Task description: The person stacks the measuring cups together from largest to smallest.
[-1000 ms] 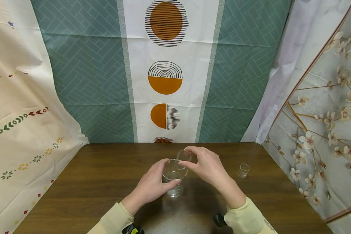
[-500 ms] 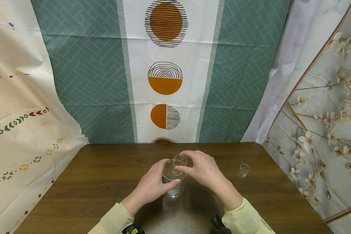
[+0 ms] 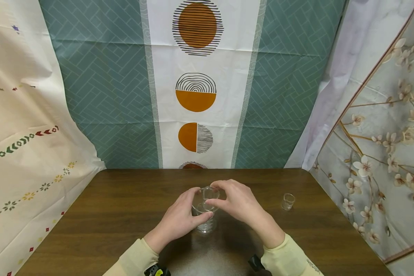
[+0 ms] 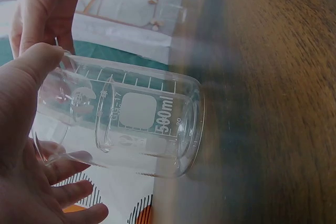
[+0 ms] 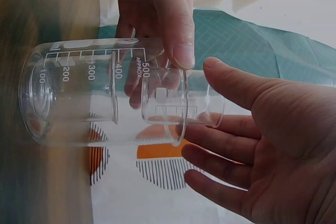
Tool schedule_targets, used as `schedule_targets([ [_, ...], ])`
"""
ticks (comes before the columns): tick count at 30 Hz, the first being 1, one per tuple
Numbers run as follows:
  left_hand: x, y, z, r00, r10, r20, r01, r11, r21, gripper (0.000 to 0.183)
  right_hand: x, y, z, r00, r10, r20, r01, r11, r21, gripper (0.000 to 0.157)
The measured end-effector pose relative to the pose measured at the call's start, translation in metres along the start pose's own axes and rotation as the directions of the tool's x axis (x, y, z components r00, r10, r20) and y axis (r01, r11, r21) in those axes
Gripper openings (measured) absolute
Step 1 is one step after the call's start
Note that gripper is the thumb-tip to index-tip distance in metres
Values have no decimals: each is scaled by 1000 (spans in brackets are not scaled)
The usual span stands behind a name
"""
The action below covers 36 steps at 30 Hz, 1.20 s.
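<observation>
Large beaker (image 4: pixel 139 111) of clear glass stands upright on the brown wooden counter (image 3: pixel 124 214), in front of the person and near the middle. It is printed in white with "500ml" and a scale, which the right wrist view shows running from 100 up to 500. Inside it, low down, the rim of another glass vessel, the inner glass (image 5: pixel 114 103), can be made out through the wall.

The left grip (image 3: pixel 181 214), a bare hand, is clamped round the upper part of the large beaker, with the thumb on one side at the rim and the fingers spread round the other.

The right grip (image 3: pixel 236 201) pinches a small beaker (image 5: pixel 198 95) near its top, thumb on one side and fingers opposite. This smaller one is upright, its lower part within the mouth of the large beaker, above the inner glass, and its upper end standing out past the rim.

A spare beaker (image 3: pixel 288 202), also small and clear, stands on the counter well off to the person's right. Pale yellow sleeves (image 3: pixel 284 255) cover both forearms. Behind the counter hangs a green and white cloth (image 3: pixel 279 96) with orange circles.
</observation>
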<state>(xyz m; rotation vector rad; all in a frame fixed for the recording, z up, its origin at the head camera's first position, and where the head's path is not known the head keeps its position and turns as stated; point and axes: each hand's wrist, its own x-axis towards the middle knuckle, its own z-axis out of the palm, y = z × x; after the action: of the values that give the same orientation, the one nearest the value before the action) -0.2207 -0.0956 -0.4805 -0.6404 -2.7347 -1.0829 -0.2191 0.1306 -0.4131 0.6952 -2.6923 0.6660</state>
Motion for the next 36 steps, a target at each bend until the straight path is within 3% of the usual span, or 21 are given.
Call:
schedule_targets([
  [36, -1, 2, 1, 1000, -5, -7, 5, 1000, 5, 94, 0, 2, 12, 999, -33, 41, 34, 999, -14, 45],
])
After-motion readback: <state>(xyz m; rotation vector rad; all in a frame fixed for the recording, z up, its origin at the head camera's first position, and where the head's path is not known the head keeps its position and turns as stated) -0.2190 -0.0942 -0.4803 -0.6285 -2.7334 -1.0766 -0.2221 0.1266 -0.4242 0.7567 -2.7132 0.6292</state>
